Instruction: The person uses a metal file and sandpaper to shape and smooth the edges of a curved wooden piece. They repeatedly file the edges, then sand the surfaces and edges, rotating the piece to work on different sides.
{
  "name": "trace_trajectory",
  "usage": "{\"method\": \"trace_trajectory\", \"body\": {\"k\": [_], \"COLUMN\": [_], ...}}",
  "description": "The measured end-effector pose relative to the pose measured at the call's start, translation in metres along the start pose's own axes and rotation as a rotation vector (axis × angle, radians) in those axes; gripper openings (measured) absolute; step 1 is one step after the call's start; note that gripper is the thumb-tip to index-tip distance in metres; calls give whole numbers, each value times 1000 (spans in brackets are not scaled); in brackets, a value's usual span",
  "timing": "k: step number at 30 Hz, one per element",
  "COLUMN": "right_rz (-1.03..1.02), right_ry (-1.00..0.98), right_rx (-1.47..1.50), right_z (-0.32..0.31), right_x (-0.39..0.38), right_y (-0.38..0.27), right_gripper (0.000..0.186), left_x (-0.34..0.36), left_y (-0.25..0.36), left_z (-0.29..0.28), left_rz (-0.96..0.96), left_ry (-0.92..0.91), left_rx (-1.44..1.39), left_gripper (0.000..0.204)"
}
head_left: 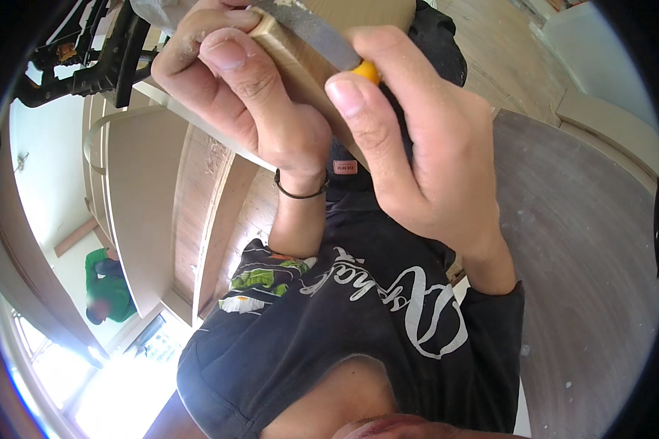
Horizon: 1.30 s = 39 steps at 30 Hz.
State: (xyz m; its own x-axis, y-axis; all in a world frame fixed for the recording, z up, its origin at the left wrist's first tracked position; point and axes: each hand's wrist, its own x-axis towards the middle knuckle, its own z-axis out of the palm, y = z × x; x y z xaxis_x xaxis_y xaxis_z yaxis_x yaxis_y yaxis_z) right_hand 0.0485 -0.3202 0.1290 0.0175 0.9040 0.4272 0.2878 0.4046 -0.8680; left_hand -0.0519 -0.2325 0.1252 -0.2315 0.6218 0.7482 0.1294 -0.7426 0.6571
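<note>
A grey metal file (321, 36) with a yellow handle (367, 72) lies along the edge of a light wooden board (293, 64). My right hand (439, 139) is closed around the file's handle, thumb and index finger pressing near where the blade starts. At the board's corner, my left hand (249, 88) is closed, its thumb and fingers gripping the wood close to the file's far end. Pale dust clings to the left fingers and to the blade. The upper picture edge cuts off the file's tip.
On the right stands a brown tabletop (571, 256) with pale specks. A black metal frame (117, 55) is at the upper left, above curved wooden panels (143, 205). Farther off on the left is a person in green (110, 289). Dark cloth (439, 44) lies beyond my right hand.
</note>
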Motion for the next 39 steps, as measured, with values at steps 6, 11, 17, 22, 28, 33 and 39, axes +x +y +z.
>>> {"method": "trace_trajectory", "body": {"k": [6, 11, 17, 22, 28, 33, 39], "right_rz": [-28, -63, -96, -8, -19, -25, 1], "right_ry": [-7, 58, 37, -39, 55, 8, 17], "right_rx": [-57, -79, -97, -9, 75, -38, 34], "right_z": [-12, -64, -82, -111, -104, -107, -101], "right_x": [-17, -26, -39, -61, -45, -66, -61], "right_y": [-1, -11, -22, -37, -26, -39, -36], "right_gripper": [21, 20, 18, 22, 22, 20, 19], "left_x": [-16, -46, -51, -61, -54, -56, -50], "left_y": [-8, 29, 52, 69, 84, 85, 79], "left_z": [-2, 32, 42, 59, 75, 69, 63], "left_rz": [30, -5, 14, -45, 32, 11, -33], "left_ry": [39, 48, -42, 61, 91, 60, 72], "left_rx": [-174, -193, -191, -341, -200, -134, -249], "left_gripper": [28, 28, 26, 26, 25, 24, 22]}}
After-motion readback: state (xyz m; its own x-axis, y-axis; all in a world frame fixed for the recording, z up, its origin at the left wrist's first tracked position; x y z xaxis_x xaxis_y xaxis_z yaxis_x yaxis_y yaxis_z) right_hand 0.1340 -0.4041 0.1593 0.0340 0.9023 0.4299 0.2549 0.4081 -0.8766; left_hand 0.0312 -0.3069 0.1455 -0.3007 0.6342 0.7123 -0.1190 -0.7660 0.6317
